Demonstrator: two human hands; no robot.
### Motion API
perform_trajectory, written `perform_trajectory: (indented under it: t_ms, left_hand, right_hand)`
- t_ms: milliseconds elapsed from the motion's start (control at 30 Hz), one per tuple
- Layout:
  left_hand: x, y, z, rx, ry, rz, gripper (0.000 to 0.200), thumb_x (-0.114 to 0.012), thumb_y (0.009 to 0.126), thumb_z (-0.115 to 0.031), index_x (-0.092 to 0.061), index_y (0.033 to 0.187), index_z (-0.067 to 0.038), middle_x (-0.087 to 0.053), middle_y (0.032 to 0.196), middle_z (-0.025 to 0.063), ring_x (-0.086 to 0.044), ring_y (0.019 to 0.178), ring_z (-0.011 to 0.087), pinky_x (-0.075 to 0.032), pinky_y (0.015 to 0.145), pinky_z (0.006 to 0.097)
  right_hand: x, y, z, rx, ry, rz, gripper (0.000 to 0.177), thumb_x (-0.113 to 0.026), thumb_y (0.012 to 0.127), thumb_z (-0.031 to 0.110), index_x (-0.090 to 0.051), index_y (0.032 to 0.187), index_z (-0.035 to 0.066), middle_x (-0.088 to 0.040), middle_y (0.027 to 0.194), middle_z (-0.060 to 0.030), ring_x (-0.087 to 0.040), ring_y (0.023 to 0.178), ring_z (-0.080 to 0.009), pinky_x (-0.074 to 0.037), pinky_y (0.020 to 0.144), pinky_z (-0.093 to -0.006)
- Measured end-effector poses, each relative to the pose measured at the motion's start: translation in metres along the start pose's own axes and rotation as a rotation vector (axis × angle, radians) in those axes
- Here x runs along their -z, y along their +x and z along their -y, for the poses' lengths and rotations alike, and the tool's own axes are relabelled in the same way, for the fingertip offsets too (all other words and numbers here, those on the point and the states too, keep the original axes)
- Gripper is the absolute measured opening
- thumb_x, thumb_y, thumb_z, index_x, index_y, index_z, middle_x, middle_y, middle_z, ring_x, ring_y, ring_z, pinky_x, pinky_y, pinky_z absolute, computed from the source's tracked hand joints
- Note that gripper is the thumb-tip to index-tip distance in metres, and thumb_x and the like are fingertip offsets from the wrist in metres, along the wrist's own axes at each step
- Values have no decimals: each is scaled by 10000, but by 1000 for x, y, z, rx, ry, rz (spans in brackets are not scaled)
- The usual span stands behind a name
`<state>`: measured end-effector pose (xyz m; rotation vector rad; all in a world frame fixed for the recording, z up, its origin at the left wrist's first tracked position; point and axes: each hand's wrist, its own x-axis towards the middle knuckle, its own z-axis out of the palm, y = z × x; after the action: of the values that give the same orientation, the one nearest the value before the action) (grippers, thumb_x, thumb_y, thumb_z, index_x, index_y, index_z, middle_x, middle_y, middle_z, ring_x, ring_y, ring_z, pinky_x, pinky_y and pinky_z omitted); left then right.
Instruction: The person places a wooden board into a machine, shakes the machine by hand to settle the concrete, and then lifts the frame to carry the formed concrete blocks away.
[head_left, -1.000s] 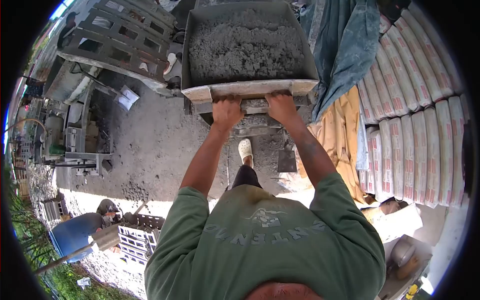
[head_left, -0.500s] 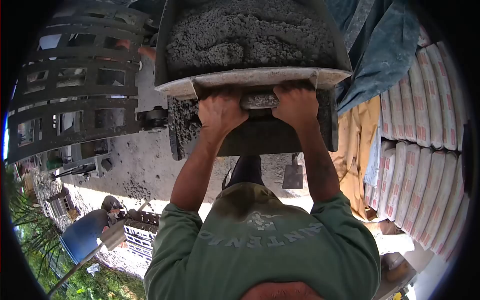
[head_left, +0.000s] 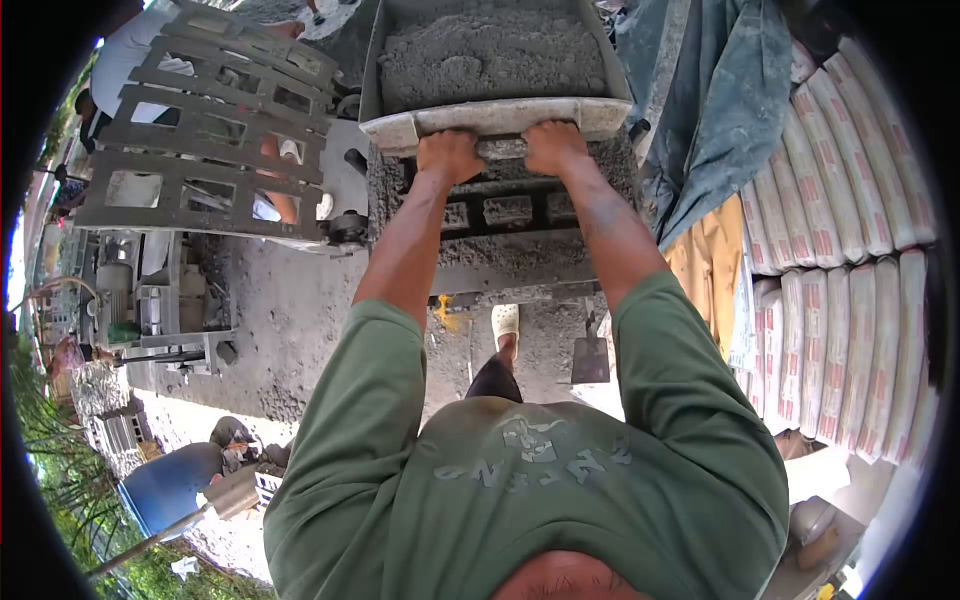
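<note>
My left hand and my right hand are closed side by side around a short bar handle on the near side of a metal feed box. Inside the box lies a heap of crumbly grey concrete mix. Both arms reach out nearly straight. Just below the handle, a metal mould shows a row of rectangular cavities, with loose mix scattered on its edges. My fingertips are hidden beneath the bar.
Slotted metal panel at left, with another person's arm behind it. Stacked bags and a blue-green tarp stand at right. A flat metal plate hangs near my foot. A blue barrel lies lower left.
The feed box and both hands have moved forward, away from my body. Mould cavities that were covered now show beneath the handle, and my arms have straightened.
</note>
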<state>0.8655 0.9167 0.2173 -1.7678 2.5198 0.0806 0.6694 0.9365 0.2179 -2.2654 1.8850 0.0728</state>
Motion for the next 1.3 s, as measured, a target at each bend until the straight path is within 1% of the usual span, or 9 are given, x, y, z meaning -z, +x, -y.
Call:
perform_trajectory:
  t_ms: [333, 367, 400, 467, 767, 867, 933, 1133, 1300]
  left_hand:
    - [9, -200, -54, -27, -117, -132, 334, -611, 657, -209, -721, 968, -156, -699, 872, 156, -683, 815, 323, -549, 734, 425]
    - [-18, -214, -58, -27, -128, -190, 342, -623, 645, -192, -720, 970, -155, -701, 849, 147, -686, 792, 319, -554, 707, 421]
    - [-24, -226, -66, -136, -45, -635, 262, -642, 610, -194, -729, 855, -163, -691, 777, 155, -691, 712, 303, -550, 624, 433]
    - [-38, -221, -63, -31, -149, -307, 229, -658, 593, -189, -724, 810, -159, -682, 725, 143, -685, 673, 306, -542, 586, 424]
    - [-32, -230, -61, -70, -239, -365, 258, -677, 543, -150, -678, 800, -126, -667, 727, 95, -659, 658, 310, -535, 584, 420]
    - [-27, -194, -57, -90, -246, -491, 235, -666, 536, -155, -700, 769, -160, -667, 715, 93, -669, 653, 283, -533, 566, 413]
    - [-2, -139, -44, 15, -178, -92, 346, -677, 574, -190, -722, 916, -202, -686, 765, 101, -678, 689, 294, -548, 620, 425]
    - [11, 41, 3, 13, -14, -37, 355, -642, 695, -313, -700, 1018, -176, -698, 890, 135, -687, 847, 307, -553, 726, 439]
    - [12, 95, 16, 11, -22, -14, 349, -611, 697, -293, -714, 1005, -165, -691, 966, 157, -662, 920, 335, -527, 819, 467]
  right_hand:
    - [-27, -201, 53, 59, -20, -226, 371, -694, 662, 210, -705, 1021, 117, -671, 979, -171, -643, 951, -311, -490, 854, -442]
    - [-44, -213, 52, 103, -76, -400, 375, -706, 638, 200, -712, 1007, 133, -689, 886, -158, -667, 868, -299, -504, 804, -452]
    - [-44, -204, 48, 110, -82, -412, 375, -706, 638, 200, -712, 1007, 133, -689, 886, -158, -667, 868, -299, -504, 804, -452]
    - [-65, -214, 50, 71, -1, -232, 297, -713, 607, 183, -719, 899, 128, -684, 729, -113, -678, 719, -284, -523, 726, -435]
    - [-73, -225, 50, 132, 47, -461, 282, -725, 537, 186, -646, 805, 148, -663, 775, -44, -659, 784, -256, -526, 738, -412]
    - [-66, -192, 41, 147, 44, -473, 217, -702, 551, 183, -662, 760, 140, -672, 751, -61, -667, 762, -259, -502, 822, -450]
    - [-43, -137, 31, 82, 82, -455, 164, -669, 546, 158, -666, 708, 132, -659, 717, -80, -658, 696, -259, -536, 656, -400]
    - [-5, 39, -13, 84, 13, -428, 248, -637, 626, 114, -742, 849, 145, -677, 735, -121, -673, 706, -294, -539, 637, -421]
    - [7, 98, -35, 77, -38, -194, 277, -614, 724, 184, -722, 972, 125, -686, 896, -150, -661, 897, -320, -517, 798, -478]
